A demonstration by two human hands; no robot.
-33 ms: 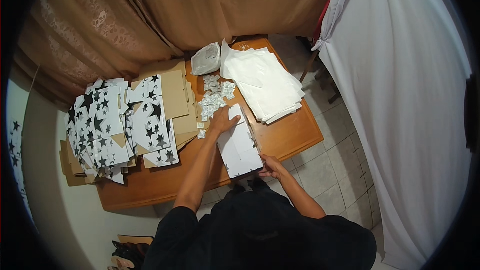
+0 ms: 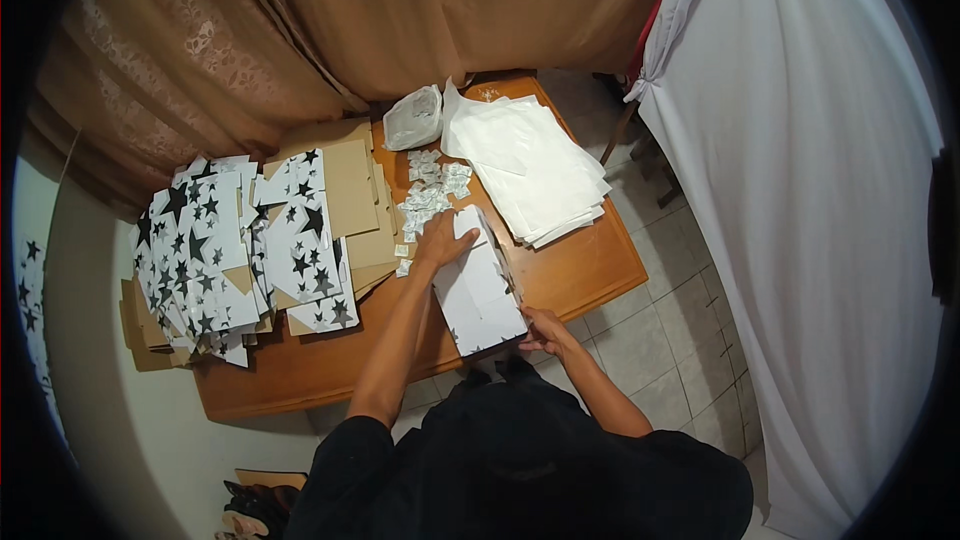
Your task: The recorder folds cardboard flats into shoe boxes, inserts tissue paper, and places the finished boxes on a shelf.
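Observation:
A long white cardboard box (image 2: 478,292) with dark star shapes at its edges stands near the table's front edge, closed on top. My left hand (image 2: 447,240) grips its far end, the thumb lying across the top and the fingers mostly hidden at the far left side. At the near right corner, my right hand (image 2: 546,332) holds the box low along its side, with some fingertips out of sight beneath the edge. Small white sachets (image 2: 424,202) lie scattered just beyond my left hand.
Flat star-printed cardboard pieces (image 2: 200,250) pile up on the left of the wooden table (image 2: 300,380), beside plain brown cardboard (image 2: 350,180). White sheets (image 2: 530,165) are stacked at the right rear, next to a white plastic bag (image 2: 412,120). Brown curtains (image 2: 450,10) hang behind; a white cloth (image 2: 800,190) hangs right.

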